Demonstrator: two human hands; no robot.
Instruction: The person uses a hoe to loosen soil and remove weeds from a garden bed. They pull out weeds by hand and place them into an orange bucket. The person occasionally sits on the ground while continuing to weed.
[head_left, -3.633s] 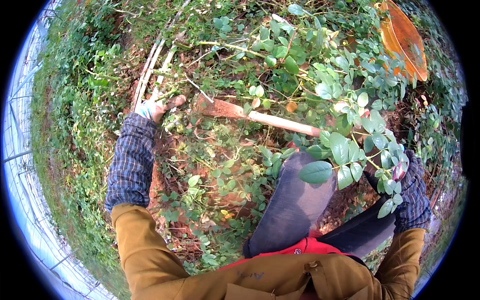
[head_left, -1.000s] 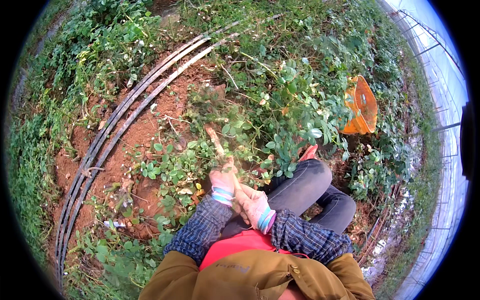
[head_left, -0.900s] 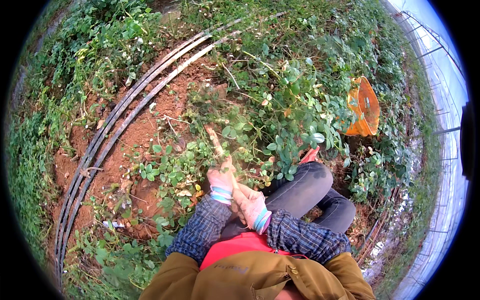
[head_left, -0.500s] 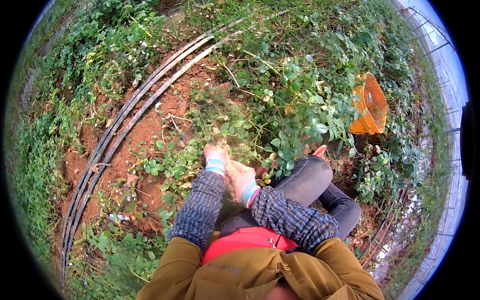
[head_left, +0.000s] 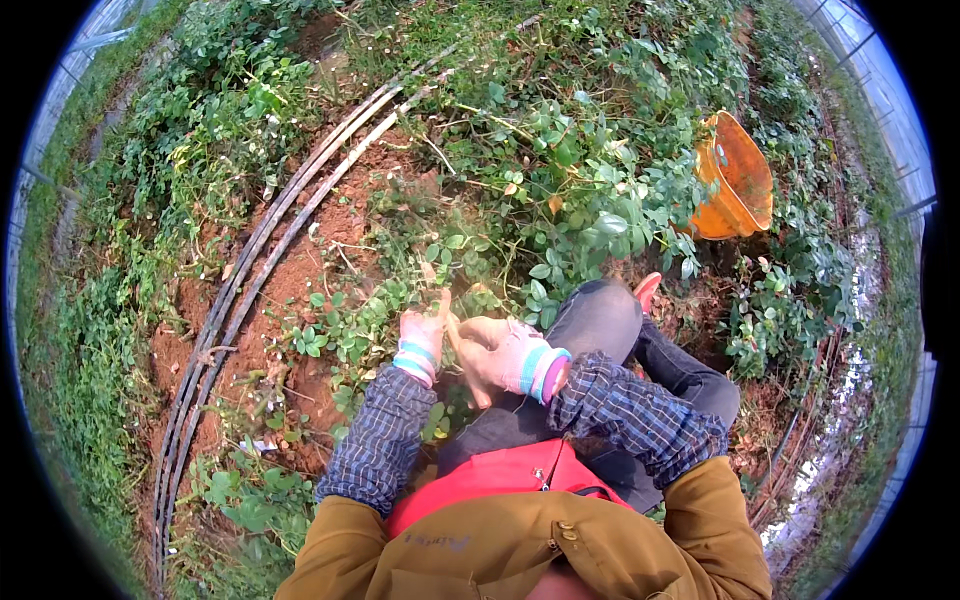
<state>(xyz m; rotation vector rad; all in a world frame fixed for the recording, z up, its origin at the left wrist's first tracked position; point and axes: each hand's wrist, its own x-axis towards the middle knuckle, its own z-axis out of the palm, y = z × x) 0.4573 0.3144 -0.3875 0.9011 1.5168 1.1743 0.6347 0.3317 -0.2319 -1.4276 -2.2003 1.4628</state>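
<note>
Both gloved hands meet just below the picture's centre, over red soil and low green plants. The left hand (head_left: 422, 338) is curled shut around a pale wooden handle (head_left: 447, 322) that runs up toward 12 o'clock into the leaves; its far end is hidden. The right hand (head_left: 500, 352), touching the left at its 3 o'clock side, is wrapped on the same handle lower down. An orange bucket (head_left: 738, 180) lies tilted among the foliage at 2 o'clock, well apart. Dark irrigation pipes (head_left: 262, 258) curve across the bare earth at 9 o'clock.
</note>
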